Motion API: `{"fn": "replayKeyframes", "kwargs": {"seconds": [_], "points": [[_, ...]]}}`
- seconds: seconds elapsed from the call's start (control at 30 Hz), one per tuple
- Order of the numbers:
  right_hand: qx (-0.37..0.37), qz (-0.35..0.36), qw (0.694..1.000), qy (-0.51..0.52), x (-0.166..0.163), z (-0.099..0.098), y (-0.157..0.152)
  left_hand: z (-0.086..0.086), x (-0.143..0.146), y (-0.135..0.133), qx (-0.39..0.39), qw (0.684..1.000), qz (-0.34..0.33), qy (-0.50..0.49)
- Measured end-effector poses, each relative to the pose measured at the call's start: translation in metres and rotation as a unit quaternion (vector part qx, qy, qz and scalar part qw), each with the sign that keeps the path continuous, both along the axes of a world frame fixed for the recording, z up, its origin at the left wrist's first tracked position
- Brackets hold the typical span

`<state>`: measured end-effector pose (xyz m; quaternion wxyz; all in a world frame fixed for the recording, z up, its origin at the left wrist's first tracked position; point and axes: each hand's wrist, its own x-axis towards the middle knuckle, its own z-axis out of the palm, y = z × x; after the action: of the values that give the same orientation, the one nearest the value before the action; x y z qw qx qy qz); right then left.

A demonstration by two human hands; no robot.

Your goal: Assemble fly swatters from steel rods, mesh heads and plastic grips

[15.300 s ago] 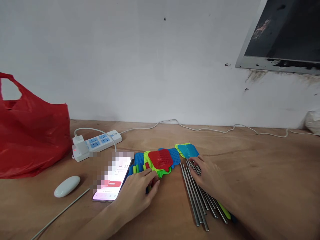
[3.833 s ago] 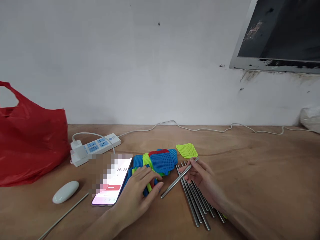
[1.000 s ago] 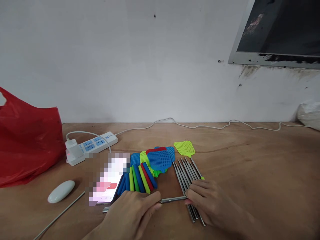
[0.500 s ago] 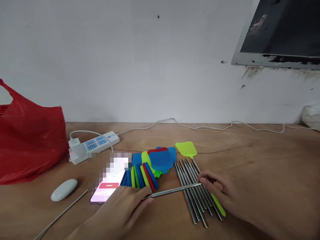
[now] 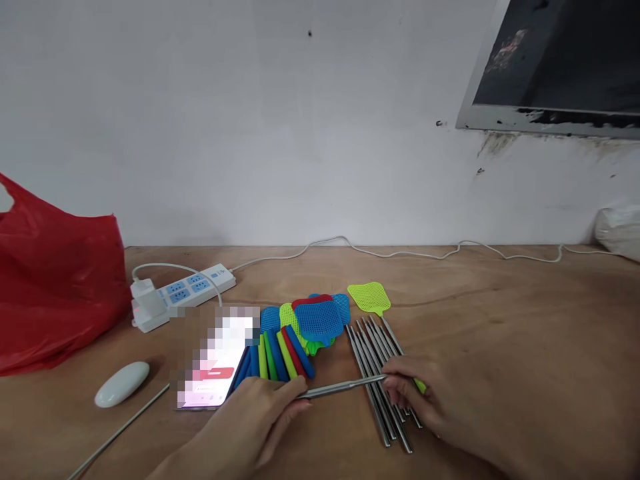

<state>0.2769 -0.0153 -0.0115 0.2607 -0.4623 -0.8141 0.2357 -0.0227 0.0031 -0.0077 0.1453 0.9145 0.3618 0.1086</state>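
A thin metal telescopic rod [image 5: 345,386] is held level between both hands. My left hand [image 5: 255,417] pinches its left end between thumb and fingers, while my right hand [image 5: 417,393] grips the right end with closed fingertips. Several more metal rods [image 5: 373,373] lie side by side beneath and beside my right hand. One fly swatter with a yellow-green mesh head [image 5: 369,298] lies behind them, its handle partly covered by my right hand. Coloured handle grips [image 5: 285,353] in blue, green, yellow and red lie beyond my left hand, against a pile of mesh swatter heads [image 5: 317,319].
To the left are a lit phone [image 5: 220,360], partly pixelated, a white mouse-shaped object [image 5: 123,385], a power strip [image 5: 185,293] with a plug in it, and a red plastic bag [image 5: 60,280]. A white cable [image 5: 400,253] runs along the wall.
My right hand has shifted left and slightly down along with its rod end, covering more of the yellow-green handle. My left hand keeps its hold. The view has shifted slightly.
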Motion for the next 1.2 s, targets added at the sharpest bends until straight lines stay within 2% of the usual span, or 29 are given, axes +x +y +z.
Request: {"fn": "replayKeyframes", "kwargs": {"seconds": [0.1, 0.17, 0.3, 0.4, 0.5, 0.7, 0.83, 0.97, 1.1, 1.2], "points": [[0.021, 0.034, 0.999, 0.000, -0.016, 0.003, -0.003, -0.002, 0.010, -0.003, -0.021, 0.999, -0.018, -0.023], [0.023, 0.031, 0.999, 0.010, -0.021, 0.001, -0.003, -0.005, 0.012, -0.004, -0.024, 0.999, -0.006, -0.035], [-0.030, 0.012, 0.997, 0.069, -0.025, 0.000, -0.001, -0.007, 0.012, -0.007, -0.060, 0.998, 0.018, -0.025], [-0.120, -0.005, 0.974, 0.193, -0.028, 0.002, 0.008, -0.002, 0.017, -0.009, -0.067, 0.996, 0.047, -0.020], [-0.168, -0.041, 0.938, 0.300, -0.029, 0.002, 0.023, 0.006, 0.023, -0.009, -0.080, 0.995, 0.047, -0.019], [-0.221, -0.099, 0.907, 0.344, -0.025, -0.013, 0.050, 0.009, 0.028, -0.009, -0.084, 0.996, 0.041, 0.012], [-0.237, -0.106, 0.907, 0.330, -0.031, -0.021, 0.054, 0.008, 0.036, -0.011, -0.069, 0.996, 0.040, 0.028], [-0.243, -0.102, 0.891, 0.370, -0.030, -0.015, 0.054, 0.006, 0.042, -0.008, -0.063, 0.997, 0.036, 0.034], [-0.209, -0.152, 0.862, 0.436, -0.019, -0.009, 0.057, 0.000, 0.040, -0.005, -0.035, 0.999, 0.007, 0.020], [-0.187, -0.162, 0.864, 0.438, -0.012, -0.012, 0.058, -0.004, 0.038, -0.004, -0.007, 1.000, -0.010, 0.021]]}}
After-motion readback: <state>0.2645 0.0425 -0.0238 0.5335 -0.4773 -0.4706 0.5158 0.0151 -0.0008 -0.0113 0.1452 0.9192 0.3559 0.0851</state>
